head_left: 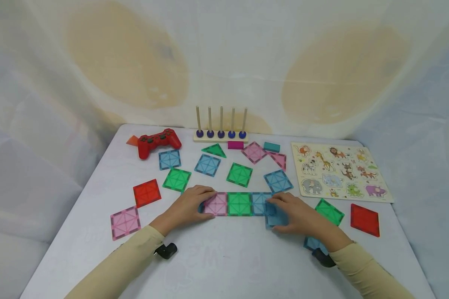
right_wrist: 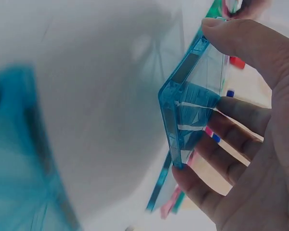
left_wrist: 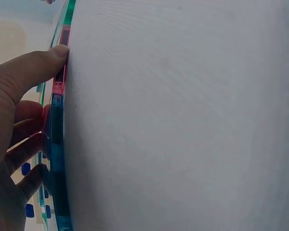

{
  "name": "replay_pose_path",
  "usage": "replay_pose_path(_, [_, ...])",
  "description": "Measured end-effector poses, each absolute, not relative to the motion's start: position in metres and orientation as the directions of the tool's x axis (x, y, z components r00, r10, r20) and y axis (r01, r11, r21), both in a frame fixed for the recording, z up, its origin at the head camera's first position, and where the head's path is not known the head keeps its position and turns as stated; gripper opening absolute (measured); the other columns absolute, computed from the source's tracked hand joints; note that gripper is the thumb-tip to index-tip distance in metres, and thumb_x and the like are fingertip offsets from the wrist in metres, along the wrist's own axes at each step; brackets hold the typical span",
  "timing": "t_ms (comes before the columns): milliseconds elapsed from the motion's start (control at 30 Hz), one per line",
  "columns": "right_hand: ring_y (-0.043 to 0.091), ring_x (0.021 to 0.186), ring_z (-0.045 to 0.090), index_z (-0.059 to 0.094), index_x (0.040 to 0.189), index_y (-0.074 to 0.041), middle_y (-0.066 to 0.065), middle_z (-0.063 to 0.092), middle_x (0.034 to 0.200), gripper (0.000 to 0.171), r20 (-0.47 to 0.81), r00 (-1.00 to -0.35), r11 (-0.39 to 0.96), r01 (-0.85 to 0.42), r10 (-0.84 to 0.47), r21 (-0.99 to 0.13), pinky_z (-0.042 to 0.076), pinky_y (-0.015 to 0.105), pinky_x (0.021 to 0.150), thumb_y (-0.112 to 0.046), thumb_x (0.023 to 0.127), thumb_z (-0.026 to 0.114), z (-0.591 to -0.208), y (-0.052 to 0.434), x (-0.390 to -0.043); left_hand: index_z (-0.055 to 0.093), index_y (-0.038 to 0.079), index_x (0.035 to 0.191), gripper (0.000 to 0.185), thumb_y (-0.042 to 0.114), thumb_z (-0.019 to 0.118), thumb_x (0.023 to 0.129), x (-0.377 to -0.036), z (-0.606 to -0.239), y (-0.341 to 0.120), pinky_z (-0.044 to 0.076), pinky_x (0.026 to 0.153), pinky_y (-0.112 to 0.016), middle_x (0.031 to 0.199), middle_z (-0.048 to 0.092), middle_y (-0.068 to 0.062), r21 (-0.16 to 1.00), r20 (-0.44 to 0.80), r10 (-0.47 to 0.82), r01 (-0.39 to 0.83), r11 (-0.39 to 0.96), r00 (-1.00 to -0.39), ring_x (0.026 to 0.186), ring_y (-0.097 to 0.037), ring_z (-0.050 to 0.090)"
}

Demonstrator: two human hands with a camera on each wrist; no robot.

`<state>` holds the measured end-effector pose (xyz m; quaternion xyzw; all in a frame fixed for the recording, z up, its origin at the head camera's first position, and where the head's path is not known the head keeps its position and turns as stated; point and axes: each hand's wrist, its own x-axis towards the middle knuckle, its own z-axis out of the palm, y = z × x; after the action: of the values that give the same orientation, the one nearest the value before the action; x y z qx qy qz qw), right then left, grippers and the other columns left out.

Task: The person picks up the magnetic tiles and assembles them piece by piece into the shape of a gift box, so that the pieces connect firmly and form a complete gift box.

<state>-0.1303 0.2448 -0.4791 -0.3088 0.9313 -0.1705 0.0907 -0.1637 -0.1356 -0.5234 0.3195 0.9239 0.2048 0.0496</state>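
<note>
Joining a blue tile onto the row of magnetic tiles, as I read it.

My left hand [head_left: 188, 205] rests on the pink tile [head_left: 216, 204] at the left end of the row, fingers fairly straight and together, thumb at its near edge. My right hand [head_left: 295, 216] pinches a blue tile [right_wrist: 190, 113] at the right end of the row, thumb above, fingers spread beneath, one edge lifted off the white table [head_left: 224, 257]. The green tile [head_left: 239, 203] sits mid-row. Next, I judge, the blue tile needs lowering flat against the row's end tile while the left hand steadies.
</note>
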Motion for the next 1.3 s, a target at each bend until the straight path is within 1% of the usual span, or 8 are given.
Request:
replay_pose_path(133, [0.028, 0.125, 0.053, 0.055, 0.145, -0.01, 0.007, 0.053, 0.139, 0.079, -0.083, -0.76, 0.728, -0.578, -0.645, -0.368, 0.049, 0.05, 0.102, -0.043, 0.081, 0.085, -0.482, 0.233, -0.126, 0.057, 0.018, 0.147, 0.072, 0.046, 0.081, 0.085, -0.164, -0.522, -0.135, 0.044, 0.111, -0.046, 0.144, 0.054, 0.0, 0.414, 0.041, 0.611, 0.57, 0.709, -0.791, 0.135, -0.022, 0.047])
replay_pose_path(300, [0.026, 0.125, 0.052, 0.056, 0.143, -0.01, 0.005, 0.055, 0.136, 0.079, -0.086, -0.729, 0.711, -0.625, -0.679, -0.322, 0.048, 0.049, 0.101, -0.048, 0.081, 0.084, -0.488, 0.223, -0.121, 0.056, 0.018, 0.147, 0.072, 0.046, 0.081, 0.085, -0.163, -0.521, -0.135, 0.043, 0.111, -0.046, 0.145, 0.054, -0.001, 0.414, 0.039, 0.613, 0.571, 0.709, -0.789, 0.135, -0.022, 0.047])
replay_pose_path(433, [0.023, 0.124, 0.052, 0.058, 0.142, -0.01, 0.004, 0.056, 0.135, 0.079, -0.072, -0.728, 0.712, -0.637, -0.681, -0.295, 0.049, 0.048, 0.1, -0.05, 0.079, 0.085, -0.49, 0.22, -0.12, 0.056, 0.017, 0.147, 0.072, 0.046, 0.081, 0.086, -0.163, -0.522, -0.135, 0.043, 0.111, -0.046, 0.145, 0.054, -0.001, 0.415, 0.037, 0.615, 0.572, 0.708, -0.788, 0.136, -0.022, 0.046])
replay_pose_path(667, [0.027, 0.125, 0.051, 0.058, 0.141, -0.009, 0.006, 0.056, 0.135, 0.079, -0.098, -0.73, 0.72, -0.627, -0.676, -0.298, 0.047, 0.054, 0.101, -0.049, 0.078, 0.085, -0.489, 0.216, -0.116, 0.056, 0.017, 0.147, 0.072, 0.046, 0.08, 0.086, -0.164, -0.523, -0.136, 0.042, 0.112, -0.046, 0.145, 0.054, -0.001, 0.415, 0.042, 0.621, 0.579, 0.702, -0.783, 0.136, -0.022, 0.046])
replay_pose_path(1100, [0.026, 0.125, 0.049, 0.058, 0.139, -0.01, 0.006, 0.055, 0.134, 0.08, -0.083, -0.736, 0.722, -0.626, -0.672, -0.295, 0.048, 0.055, 0.099, -0.049, 0.076, 0.086, -0.491, 0.211, -0.114, 0.055, 0.014, 0.148, 0.073, 0.044, 0.081, 0.086, -0.163, -0.522, -0.136, 0.042, 0.112, -0.048, 0.146, 0.053, -0.003, 0.417, 0.046, 0.626, 0.584, 0.696, -0.779, 0.137, -0.024, 0.046])
replay_pose_path(1200, [0.026, 0.126, 0.049, 0.057, 0.141, -0.011, 0.006, 0.054, 0.136, 0.081, -0.084, -0.738, 0.722, -0.619, -0.669, -0.309, 0.047, 0.056, 0.101, -0.05, 0.076, 0.086, -0.492, 0.212, -0.114, 0.056, 0.014, 0.147, 0.073, 0.043, 0.081, 0.086, -0.163, -0.521, -0.136, 0.043, 0.111, -0.048, 0.146, 0.054, -0.004, 0.417, 0.054, 0.626, 0.588, 0.693, -0.778, 0.136, -0.025, 0.046])
replay_pose_path(1300, [0.027, 0.13, 0.048, 0.055, 0.144, -0.013, 0.006, 0.052, 0.138, 0.085, -0.099, -0.744, 0.726, -0.601, -0.661, -0.335, 0.044, 0.055, 0.105, -0.051, 0.076, 0.087, -0.493, 0.215, -0.116, 0.056, 0.014, 0.147, 0.073, 0.043, 0.081, 0.086, -0.162, -0.521, -0.136, 0.043, 0.111, -0.048, 0.145, 0.054, -0.003, 0.411, 0.061, 0.625, 0.59, 0.695, -0.778, 0.136, -0.024, 0.046])
